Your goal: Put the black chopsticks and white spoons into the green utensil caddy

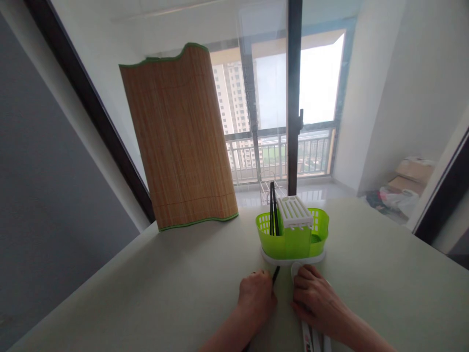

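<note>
A green plastic basket with a white slotted top stands on the pale table, and two black chopsticks lean upright in its left part. In front of it my left hand is closed round a black stick, whose tip pokes out towards the basket. To the right, the fingers of my right hand are closed over a white utensil with a rounded end. White strips, one with red marks, stick out beneath that hand; what they are is unclear.
A bamboo mat with green edging stands upright at the table's back left. Behind the table are a glass door with a dark frame and a wire rack. Cardboard boxes and plastic bags lie beyond at the right.
</note>
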The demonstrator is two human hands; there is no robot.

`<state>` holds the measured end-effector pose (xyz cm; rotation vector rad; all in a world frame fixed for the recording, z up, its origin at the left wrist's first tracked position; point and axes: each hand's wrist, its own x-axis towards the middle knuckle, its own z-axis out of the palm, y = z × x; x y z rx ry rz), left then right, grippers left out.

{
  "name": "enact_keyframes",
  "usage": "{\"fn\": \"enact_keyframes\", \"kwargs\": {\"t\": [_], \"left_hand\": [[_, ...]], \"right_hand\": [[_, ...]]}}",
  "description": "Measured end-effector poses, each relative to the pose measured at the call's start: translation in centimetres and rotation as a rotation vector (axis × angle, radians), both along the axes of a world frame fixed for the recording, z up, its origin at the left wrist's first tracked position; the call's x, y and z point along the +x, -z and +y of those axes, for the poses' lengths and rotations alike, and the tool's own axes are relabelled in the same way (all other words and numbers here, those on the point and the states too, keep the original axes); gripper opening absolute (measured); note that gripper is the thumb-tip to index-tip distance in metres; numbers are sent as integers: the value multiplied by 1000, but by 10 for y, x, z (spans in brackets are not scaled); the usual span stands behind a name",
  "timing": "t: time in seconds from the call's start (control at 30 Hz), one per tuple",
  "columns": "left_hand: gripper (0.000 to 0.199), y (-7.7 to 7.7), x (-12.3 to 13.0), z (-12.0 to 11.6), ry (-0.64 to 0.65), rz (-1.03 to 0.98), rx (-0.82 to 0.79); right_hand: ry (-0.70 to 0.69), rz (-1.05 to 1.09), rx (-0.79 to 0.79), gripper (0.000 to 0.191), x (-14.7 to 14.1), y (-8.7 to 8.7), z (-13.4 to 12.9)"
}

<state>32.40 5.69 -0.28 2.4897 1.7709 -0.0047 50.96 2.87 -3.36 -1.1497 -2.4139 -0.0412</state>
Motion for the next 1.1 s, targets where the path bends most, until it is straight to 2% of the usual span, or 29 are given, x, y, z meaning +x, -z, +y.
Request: {"fn": "enact_keyframes", "kwargs": {"t": [0.27,0.33,0.4,0.5,0.6,0.67,0.73,0.83,1.0,1.1], "left_hand": [[37,10,-7,8,32,62,79],[36,6,-9,8,44,55,106],[32,-5,-14,6,77,5,164],[28,-31,-22,-1,193,-254,303],[24,-53,-29,-13,317,-653,350],[20,-60,-30,-20,335,-878,325],[17,-61,-28,-25,310,-1031,295],[14,-54,-23,-25,287,-1143,234],[11,-40,-16,-21,325,-1125,168],[13,-39,-17,-22,312,-1125,184]], "right_hand": [[-28,-16,11,17,-2,-4,1],[-30,0,16,16,-2,-7,0],[-33,33,28,13,-3,-10,0],[-30,107,46,6,-2,-11,-1],[-39,180,40,23,-2,-8,-1],[-63,213,10,35,-2,-6,-2],[-93,241,-38,41,-5,-3,-3],[-147,263,-87,42,-11,2,-5],[-166,271,-56,13,-20,8,-3],[-137,302,-40,12,-19,8,-3]]}}
